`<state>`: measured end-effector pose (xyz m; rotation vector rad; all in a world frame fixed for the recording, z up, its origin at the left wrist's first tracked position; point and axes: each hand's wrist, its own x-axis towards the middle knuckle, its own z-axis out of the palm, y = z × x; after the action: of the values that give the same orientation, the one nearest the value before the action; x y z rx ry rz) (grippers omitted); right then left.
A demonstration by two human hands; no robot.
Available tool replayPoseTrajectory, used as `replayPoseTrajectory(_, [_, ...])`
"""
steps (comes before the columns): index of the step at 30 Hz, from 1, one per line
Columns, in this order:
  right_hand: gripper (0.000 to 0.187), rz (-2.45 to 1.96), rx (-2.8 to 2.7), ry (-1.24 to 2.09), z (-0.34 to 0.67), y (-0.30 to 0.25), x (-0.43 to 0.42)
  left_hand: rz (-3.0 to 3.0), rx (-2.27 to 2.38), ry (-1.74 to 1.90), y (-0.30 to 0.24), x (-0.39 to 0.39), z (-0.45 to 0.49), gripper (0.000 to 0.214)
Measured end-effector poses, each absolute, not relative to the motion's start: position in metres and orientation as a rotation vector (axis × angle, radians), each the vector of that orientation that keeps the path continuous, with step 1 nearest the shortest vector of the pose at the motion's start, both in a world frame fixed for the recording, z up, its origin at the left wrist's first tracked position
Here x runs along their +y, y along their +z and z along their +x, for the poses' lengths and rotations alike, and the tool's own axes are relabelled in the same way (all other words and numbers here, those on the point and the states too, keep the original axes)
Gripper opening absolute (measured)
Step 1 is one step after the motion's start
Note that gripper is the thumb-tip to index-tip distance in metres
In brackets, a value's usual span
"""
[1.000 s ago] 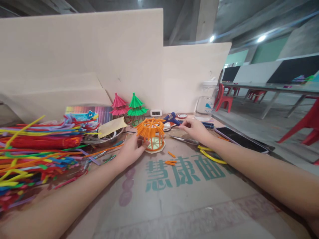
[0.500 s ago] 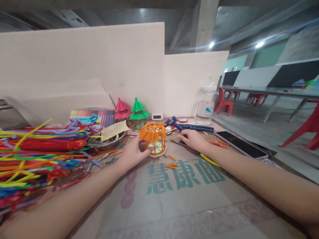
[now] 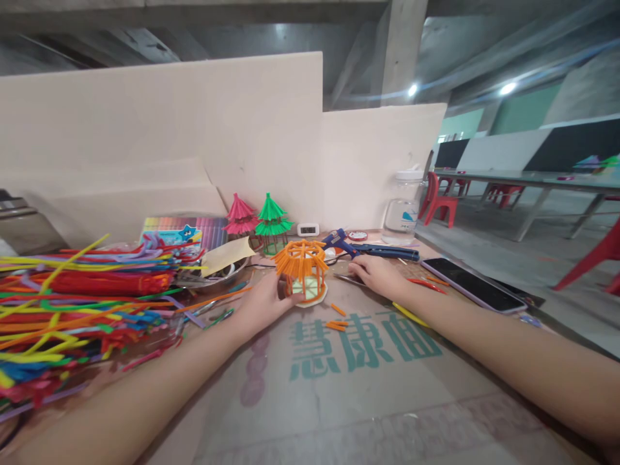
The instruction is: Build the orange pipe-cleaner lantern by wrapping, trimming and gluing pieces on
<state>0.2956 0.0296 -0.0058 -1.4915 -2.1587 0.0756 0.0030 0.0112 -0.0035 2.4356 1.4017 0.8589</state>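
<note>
A small pavilion model (image 3: 301, 258) made of orange pipe cleaner pieces stands upright on a pale, many-sided base, mid-table. My left hand (image 3: 266, 298) grips its left side, thumb at the front edge of the base and the other fingers partly hidden behind. Over to the right, my right hand (image 3: 380, 274) is closed low to the table on a thin pointed metal tool (image 3: 349, 279), whose far part the hand covers. Just beyond those fingers lies a blue glue gun (image 3: 341, 242). Several short orange pieces (image 3: 336, 325) are scattered in front of the model.
Loose coloured pipe cleaners (image 3: 97, 284) heap up at the left. Behind are a red pavilion (image 3: 241, 216), a green pavilion (image 3: 272, 223), a small digital clock (image 3: 308, 230) and a clear jar (image 3: 403, 210). A phone (image 3: 472, 284) lies right of blue-handled pliers (image 3: 387, 250).
The whole view has shifted slightly. My left hand has closed in a little around the orange pavilion, while my right hand stays at the metal tool.
</note>
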Motion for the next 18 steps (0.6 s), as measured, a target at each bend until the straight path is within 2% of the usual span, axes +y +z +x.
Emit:
replayPoseTrajectory(4, [0.024,-1.498,-2.141,0.081,0.2962,-0.0069,0.0303,2.441,1.437,0.842,-0.0054,0.0122,0.0016,0.051])
replayPoseTrajectory(7, [0.03,-1.49,-2.133,0.077,0.2957,-0.0054,0.0289,2.454,1.413,0.838,-0.0056,0.0119,0.0014,0.056])
replayPoseTrajectory(11, [0.039,-1.464,-2.103,0.065,0.296,-0.004,0.0286,2.454,1.433,0.837,-0.0047,0.0101,0.0011,0.046])
replayPoseTrajectory(15, [0.02,-1.429,-2.012,0.05,0.2986,-0.0098,0.0332,2.441,1.481,0.842,-0.0056,0.0109,-0.0005,0.035])
replayPoseTrajectory(18, [0.015,-1.401,-1.977,0.048,0.2991,-0.0131,0.0353,2.411,1.476,0.836,-0.0088,0.0144,-0.0023,0.027])
